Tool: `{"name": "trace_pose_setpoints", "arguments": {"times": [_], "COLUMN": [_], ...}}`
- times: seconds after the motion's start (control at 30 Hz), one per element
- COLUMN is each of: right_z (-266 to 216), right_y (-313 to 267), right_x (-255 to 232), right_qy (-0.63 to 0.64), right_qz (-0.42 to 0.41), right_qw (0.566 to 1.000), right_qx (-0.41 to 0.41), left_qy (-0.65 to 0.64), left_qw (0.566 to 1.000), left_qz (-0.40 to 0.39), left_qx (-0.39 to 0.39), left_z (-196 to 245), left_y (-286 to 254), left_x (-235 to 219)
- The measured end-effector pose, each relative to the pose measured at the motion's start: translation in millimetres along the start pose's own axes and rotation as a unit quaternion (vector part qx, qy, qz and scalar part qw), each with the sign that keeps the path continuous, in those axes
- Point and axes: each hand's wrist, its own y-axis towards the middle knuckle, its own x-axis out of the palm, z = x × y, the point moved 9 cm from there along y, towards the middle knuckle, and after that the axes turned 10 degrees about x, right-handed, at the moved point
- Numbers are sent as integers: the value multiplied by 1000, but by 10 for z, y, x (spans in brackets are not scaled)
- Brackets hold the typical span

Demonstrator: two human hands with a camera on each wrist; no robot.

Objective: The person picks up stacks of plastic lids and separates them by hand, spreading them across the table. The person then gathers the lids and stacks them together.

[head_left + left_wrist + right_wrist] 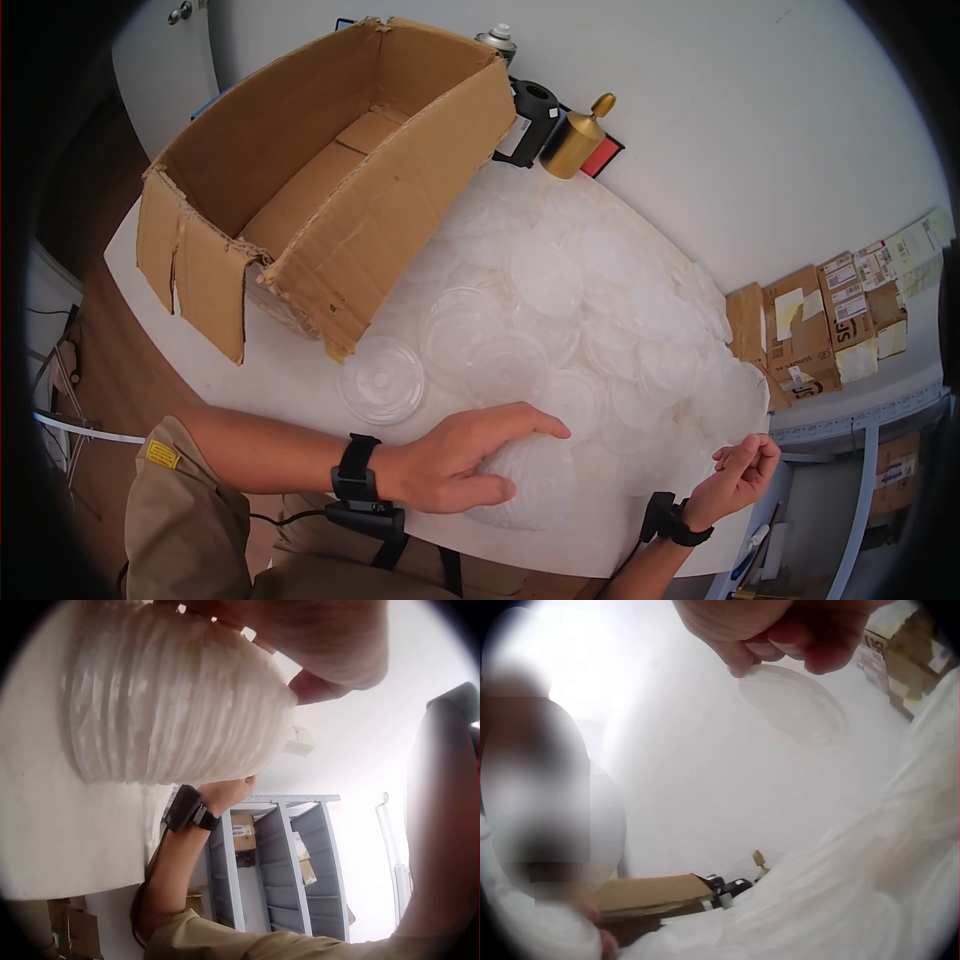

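Note:
My left hand (455,455) grips a nested stack of clear plastic lids (530,485) at the table's front edge, thumb and fingers spread around it. In the left wrist view the stack (172,697) shows as a row of ribbed rims lying on its side. My right hand (735,480) is off to the right, fingers curled. In the right wrist view it pinches a single thin round lid (795,705) by its edge. A large heap of loose lids (610,320) covers much of the table, and one flat lid (382,380) lies left of the heap.
An open cardboard box (390,190) stands at the back left of the white table (300,385). Behind it are a spray can (497,40), a black device (535,120) and a gold bottle (572,145). Taped boxes (800,320) and a grey shelf (850,510) are at the right.

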Motion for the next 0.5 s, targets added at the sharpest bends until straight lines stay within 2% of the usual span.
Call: {"name": "trace_pose_setpoints", "arguments": {"times": [0.03, 0.07, 0.1, 0.17, 0.2, 0.27, 0.3, 0.37, 0.43, 0.5], "right_z": [-77, -158, -114, 9, 28, 208, 188, 182, 115, -59], "right_y": [59, 84, 152, 242, 242, 302, 268, 103, -198, -570], "right_x": [-113, -179, -251, -289, -282, -198, -143, 112, 438, 793], "right_qy": [-133, -263, -263, -398, -399, -416, -416, -286, -193, -125], "right_qz": [59, 116, 116, 105, 105, 43, 44, -16, -146, -295], "right_qw": [987, 949, 949, 904, 904, 908, 907, 958, 970, 944], "right_qx": [-68, -133, -133, -111, -111, -38, -39, -3, 2, -75], "left_qy": [0, 10, 20, 16, 13, 11, 11, 11, 15, 13], "left_qw": [1000, 1000, 998, 999, 999, 999, 1000, 999, 999, 1000], "left_qz": [-1, 4, 9, 6, 2, -1, -3, 1, 8, 4], "left_qx": [1, 28, 54, 46, 40, 34, 28, 36, 40, 27], "left_z": [-16, 3, 32, 44, 41, 32, 22, 27, 46, 36], "left_y": [8, 14, 14, 13, 16, 15, 14, 14, 0, 7], "left_x": [8, 6, 1, -5, -6, -6, -3, -5, -26, -16]}}
